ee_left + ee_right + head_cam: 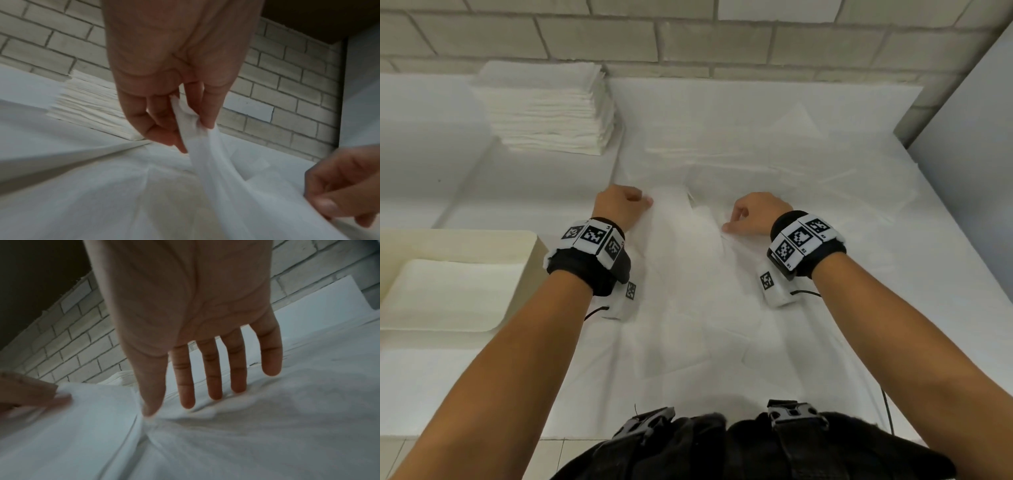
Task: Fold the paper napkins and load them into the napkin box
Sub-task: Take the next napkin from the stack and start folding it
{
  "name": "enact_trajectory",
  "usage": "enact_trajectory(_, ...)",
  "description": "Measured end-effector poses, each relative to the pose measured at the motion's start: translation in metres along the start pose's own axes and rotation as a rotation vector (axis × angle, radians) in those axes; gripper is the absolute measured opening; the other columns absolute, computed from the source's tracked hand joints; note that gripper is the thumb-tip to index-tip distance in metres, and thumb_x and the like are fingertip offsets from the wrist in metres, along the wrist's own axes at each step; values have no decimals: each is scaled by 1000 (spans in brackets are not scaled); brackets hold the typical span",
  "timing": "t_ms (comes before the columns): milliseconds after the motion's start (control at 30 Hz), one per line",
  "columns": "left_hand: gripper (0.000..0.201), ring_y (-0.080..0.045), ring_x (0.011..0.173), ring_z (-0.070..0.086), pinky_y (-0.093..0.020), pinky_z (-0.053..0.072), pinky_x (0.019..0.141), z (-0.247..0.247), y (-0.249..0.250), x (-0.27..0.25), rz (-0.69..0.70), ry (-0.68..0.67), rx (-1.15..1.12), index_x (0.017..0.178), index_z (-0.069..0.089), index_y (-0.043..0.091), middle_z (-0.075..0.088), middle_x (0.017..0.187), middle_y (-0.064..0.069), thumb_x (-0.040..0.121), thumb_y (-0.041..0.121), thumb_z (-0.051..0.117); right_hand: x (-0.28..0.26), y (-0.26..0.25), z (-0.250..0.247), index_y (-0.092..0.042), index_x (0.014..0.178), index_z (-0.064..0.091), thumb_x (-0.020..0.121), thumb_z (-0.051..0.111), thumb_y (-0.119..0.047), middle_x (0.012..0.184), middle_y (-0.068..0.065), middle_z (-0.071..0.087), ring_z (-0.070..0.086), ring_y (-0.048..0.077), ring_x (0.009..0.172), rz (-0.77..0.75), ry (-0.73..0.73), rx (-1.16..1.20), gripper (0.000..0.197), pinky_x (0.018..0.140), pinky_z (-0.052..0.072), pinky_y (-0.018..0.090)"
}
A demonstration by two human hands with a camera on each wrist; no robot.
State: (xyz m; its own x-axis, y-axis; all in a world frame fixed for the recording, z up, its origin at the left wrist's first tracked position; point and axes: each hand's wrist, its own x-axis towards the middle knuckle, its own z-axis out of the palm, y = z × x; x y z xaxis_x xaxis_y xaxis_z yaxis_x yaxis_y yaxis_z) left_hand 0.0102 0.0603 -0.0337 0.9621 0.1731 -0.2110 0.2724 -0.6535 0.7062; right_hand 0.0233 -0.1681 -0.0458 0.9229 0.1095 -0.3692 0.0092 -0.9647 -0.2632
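Note:
A white paper napkin (685,236) hangs stretched between my two hands above the white-covered table. My left hand (645,202) pinches its left edge between thumb and fingers, plainly seen in the left wrist view (191,120). My right hand (729,224) pinches the right edge with thumb and forefinger. In the right wrist view, the paper puckers at the right thumb tip (150,412) while the other fingers hang fairly straight. The cream napkin box (530,246) sits at the left with white napkins lying flat inside.
A tall stack of unfolded napkins (544,106) stands at the back left against the brick wall. Several loose napkin sheets (791,154) lie flat on the table covering behind my hands. A grey panel (969,120) bounds the right side.

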Motion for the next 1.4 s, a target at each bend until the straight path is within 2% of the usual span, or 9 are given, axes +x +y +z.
enact_trajectory(133,29,-24,112,59,-32,43,102,0,6,4,97,-24,-244,113,68,12,66,116,-7,89,28,61,5,-5,0,-19,108,61,89,52,-50,113,2,58,53,21,109,-58,147,245,37,94,43,34)
enact_trajectory(333,7,-12,65,59,-31,47,69,3,17,-1,147,-101,-609,81,67,21,65,65,11,84,15,68,1,-34,-3,-16,117,53,85,65,-35,94,-7,55,56,14,96,-194,74,812,39,79,50,30)
enact_trajectory(600,18,-12,74,63,-27,52,72,3,21,6,147,-191,-672,83,66,22,65,91,0,76,8,75,8,-24,-24,-23,102,58,80,71,-10,92,3,62,62,20,87,-274,146,1108,29,72,52,31)
enact_trajectory(800,21,-20,102,59,-43,45,97,3,23,13,150,-127,-612,84,68,29,61,100,5,79,10,73,12,-4,-41,-23,81,62,85,66,-13,90,0,64,62,16,87,-162,362,1159,12,77,52,33)
enact_trajectory(967,11,-13,78,60,-32,51,78,-7,38,14,200,-47,-667,81,68,24,65,87,4,84,13,69,-5,9,-62,-21,75,65,75,72,-12,78,0,64,65,12,74,-359,167,1261,11,67,53,25)
enact_trajectory(1133,12,-7,77,64,-23,54,74,-23,61,11,335,-82,-681,85,68,22,67,87,4,86,11,66,-23,20,-84,-24,68,74,67,79,-13,73,-6,70,66,9,72,-571,103,1254,13,69,54,23)
enact_trajectory(1233,10,-16,77,62,-28,51,73,-28,74,4,397,-95,-681,80,71,24,65,85,-7,82,15,71,-27,19,-92,-26,70,76,53,85,-33,92,-8,71,65,11,94,-628,103,1264,20,84,52,28)
enact_trajectory(1300,8,-14,74,64,-26,53,71,-27,84,-1,428,-131,-723,81,70,20,66,82,-5,81,12,71,-26,8,-89,-28,73,77,60,84,-25,105,-8,68,60,13,109,-638,87,1102,15,96,48,31)
enact_trajectory(1400,14,-9,71,65,-23,54,65,-22,95,-5,451,-159,-806,90,66,19,62,85,-3,81,9,70,-26,-9,-83,-18,76,75,77,71,-2,80,-6,72,68,10,82,-559,90,983,17,81,54,25)
